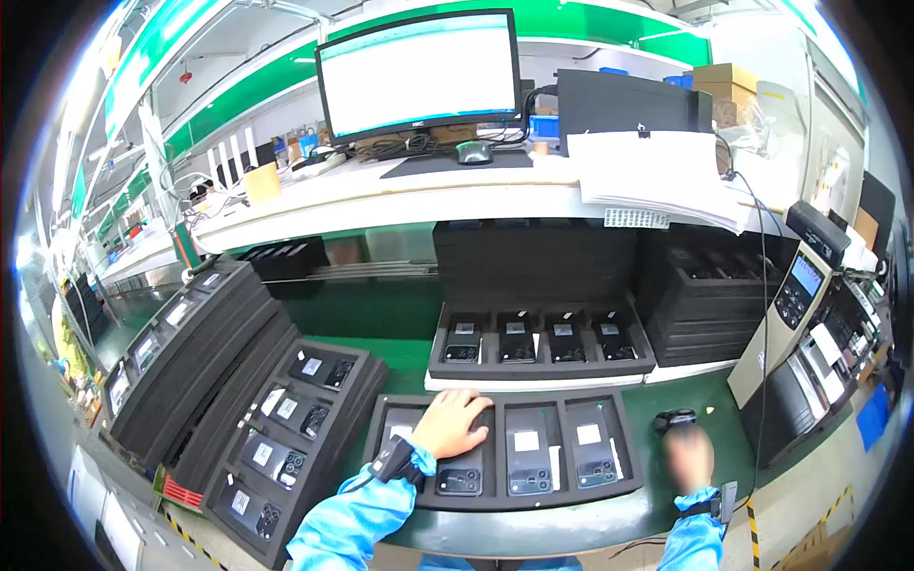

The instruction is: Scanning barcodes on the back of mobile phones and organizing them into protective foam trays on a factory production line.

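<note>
My left hand reaches over the black foam tray in front of me, fingers stretched out and thumb apart. Beneath it lies a dark smartphone, back up, its upper part covered by the hand. To its right two more smartphones, one at centre and one at the right end, lie in their slots with white labels on their backs. Right of the tray, my right hand is blurred and closed around a black handheld device, whose kind I cannot make out for sure.
Another phone tray stands behind, and a tilted one at left beside stacked foam trays. A beige label printer with a hanging cable stands at right. Above, a shelf carries a monitor, a mouse and papers.
</note>
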Available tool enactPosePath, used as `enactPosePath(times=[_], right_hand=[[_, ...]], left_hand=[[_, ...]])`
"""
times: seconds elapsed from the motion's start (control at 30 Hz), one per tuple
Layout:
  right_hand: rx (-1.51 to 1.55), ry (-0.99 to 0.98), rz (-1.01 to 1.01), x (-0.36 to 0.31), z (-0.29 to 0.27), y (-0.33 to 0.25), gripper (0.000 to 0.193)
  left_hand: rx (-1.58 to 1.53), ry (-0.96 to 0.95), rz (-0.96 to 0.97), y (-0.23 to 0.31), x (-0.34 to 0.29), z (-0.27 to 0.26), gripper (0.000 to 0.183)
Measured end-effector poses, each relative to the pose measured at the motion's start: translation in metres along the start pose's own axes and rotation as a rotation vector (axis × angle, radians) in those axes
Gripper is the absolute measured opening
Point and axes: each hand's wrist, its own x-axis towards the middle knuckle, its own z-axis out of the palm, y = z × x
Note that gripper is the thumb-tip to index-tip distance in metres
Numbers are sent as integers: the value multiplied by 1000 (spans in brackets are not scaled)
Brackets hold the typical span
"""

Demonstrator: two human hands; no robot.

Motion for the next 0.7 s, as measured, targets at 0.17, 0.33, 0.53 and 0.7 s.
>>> enactPosePath(times=[0.17, 0.33, 0.53, 0.7], right_hand=[[-21, 102, -3, -3, 3, 0, 26], [-25, 101, 14, -5, 3, -5, 25], [71, 398, -441, 5, -8, 18, 72], [538, 645, -339, 82, -124, 14, 55]], left_hand=[[0, -4, -42, -12, 11, 30, 49], [29, 57, -188, -14, 5, 35, 53], [-27, 19, -279, -18, 7, 37, 52], [-207, 117, -297, -18, 10, 38, 48]])
